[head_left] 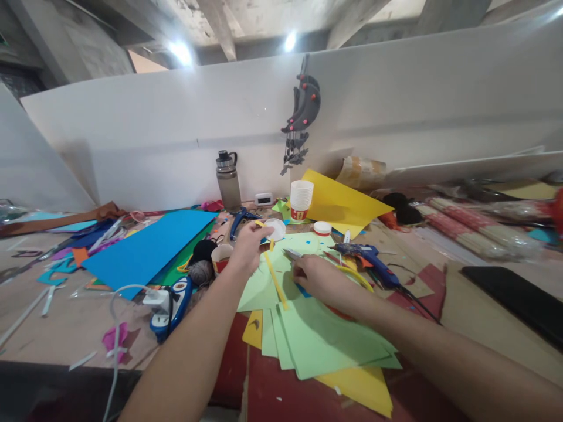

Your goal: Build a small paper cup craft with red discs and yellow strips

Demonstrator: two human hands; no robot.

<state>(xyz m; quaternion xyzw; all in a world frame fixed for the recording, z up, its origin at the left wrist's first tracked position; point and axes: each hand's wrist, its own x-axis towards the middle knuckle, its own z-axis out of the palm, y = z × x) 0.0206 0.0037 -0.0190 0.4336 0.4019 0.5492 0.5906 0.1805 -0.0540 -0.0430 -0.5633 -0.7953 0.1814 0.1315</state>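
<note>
My left hand [248, 246] is raised over the table with its fingers pinched on a narrow yellow paper strip [276, 281] that hangs down across the light green sheets [321, 340]. My right hand [313, 276] rests on the green sheets, closed around a small pair of scissors [292, 253] whose silver tips point toward the strip. A white lid [275, 228] lies just beyond my left fingers.
A blue glue gun [373, 262] lies right of my right hand. A stack of paper cups [301, 200], a yellow sheet [343, 204], a grey water bottle [229, 180], a big blue sheet [149, 245] and yarn balls [201, 261] crowd the table. A black pad [519, 296] lies at right.
</note>
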